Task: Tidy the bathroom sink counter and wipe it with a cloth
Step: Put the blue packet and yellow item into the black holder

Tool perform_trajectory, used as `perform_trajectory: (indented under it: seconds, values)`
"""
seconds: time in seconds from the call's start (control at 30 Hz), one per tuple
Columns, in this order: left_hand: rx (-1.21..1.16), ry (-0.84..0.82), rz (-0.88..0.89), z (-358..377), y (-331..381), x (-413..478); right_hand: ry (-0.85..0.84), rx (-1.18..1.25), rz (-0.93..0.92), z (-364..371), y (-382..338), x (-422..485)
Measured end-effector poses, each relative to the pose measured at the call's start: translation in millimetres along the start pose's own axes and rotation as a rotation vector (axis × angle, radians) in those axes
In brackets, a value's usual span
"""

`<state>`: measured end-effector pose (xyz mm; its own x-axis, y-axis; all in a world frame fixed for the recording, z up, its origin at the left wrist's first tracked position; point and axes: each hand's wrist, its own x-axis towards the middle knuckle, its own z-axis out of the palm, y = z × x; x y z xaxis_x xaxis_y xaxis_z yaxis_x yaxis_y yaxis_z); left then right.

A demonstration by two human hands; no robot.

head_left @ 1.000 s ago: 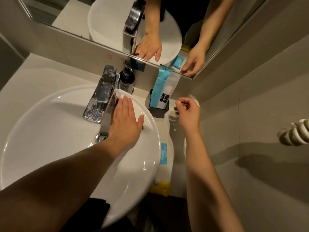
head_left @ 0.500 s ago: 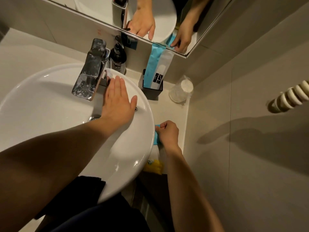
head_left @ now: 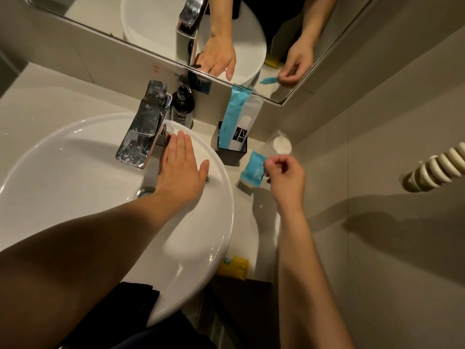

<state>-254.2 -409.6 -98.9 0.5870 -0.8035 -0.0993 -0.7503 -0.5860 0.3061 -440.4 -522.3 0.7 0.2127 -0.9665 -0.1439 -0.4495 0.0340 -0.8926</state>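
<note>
Nearest the camera, a dark cloth (head_left: 137, 297) lies under the left forearm at the front rim of the white basin (head_left: 75, 157); most of it is hidden by the arm and cut off by the frame's bottom edge. Just right of the basin's front, a yellow packet (head_left: 235, 267) sits on the tabletop (head_left: 254, 235), its left end tucked under the basin's overhang so its printing cannot be read.

The left hand (head_left: 180, 177) rests flat and open on the basin's back rim, fingers together, tips touching the base of the water-spotted tap (head_left: 144, 129). It holds nothing. It covers part of the drain (head_left: 144, 192).

The right hand (head_left: 284, 180) hovers over the tabletop to the right of the basin, its grip closed in a pinch on one corner of a small blue sachet (head_left: 253, 168), which hangs tilted above the surface, clear of it. The curled fingers hide exactly how it is pinched.

Just behind the sachet stands a black holder (head_left: 230, 153) with a blue-and-white pouch (head_left: 239, 119) upright in it. Beside it, a plastic-wrapped cup (head_left: 281, 144) is blurred. A dark pump bottle (head_left: 182, 104) stands behind the tap, against the mirror (head_left: 151, 21), its label unreadable.
</note>
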Motion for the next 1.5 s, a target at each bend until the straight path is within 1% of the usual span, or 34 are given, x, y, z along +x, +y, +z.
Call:
perform_trajectory:
  seconds: [0.1,0.17,0.23,0.33,0.4,0.6,0.77,0.87,1.0,1.27,1.37,1.5]
  values:
    - [-0.009,0.007,0.002,1,-1,1,0.017,0.050,-0.170,6,-31,21]
    - [-0.001,0.018,0.004,2,-1,0,-0.009,0.034,-0.232,16,-44,33]
    - [-0.002,0.018,0.008,2,-1,0,-0.067,-0.015,-0.256,28,-49,40]
    - [-0.019,0.021,0.005,1,-1,-1,-0.160,-0.131,-0.239,46,-45,47]
    - [-0.029,0.021,0.003,0,0,-1,-0.193,-0.217,-0.226,54,-40,50]
    - [-0.013,0.035,0.003,1,1,-1,-0.161,-0.288,-0.226,49,-32,60]
    - [-0.013,0.043,0.007,4,-1,0,-0.232,-0.406,-0.257,54,-27,63]
    - [-0.019,0.053,0.003,6,-2,0,-0.258,-0.474,-0.229,62,-23,63]
    - [-0.018,0.061,0.002,8,-2,0,-0.226,-0.551,-0.197,72,-16,62]
    - [-0.017,0.052,-0.004,11,-2,1,-0.174,-0.528,-0.104,79,-10,63]
    - [-0.012,0.046,0.000,10,-1,1,-0.169,-0.485,-0.070,78,-9,63]
    - [-0.007,0.048,0.004,9,-1,0,-0.143,-0.408,-0.074,72,-8,55]
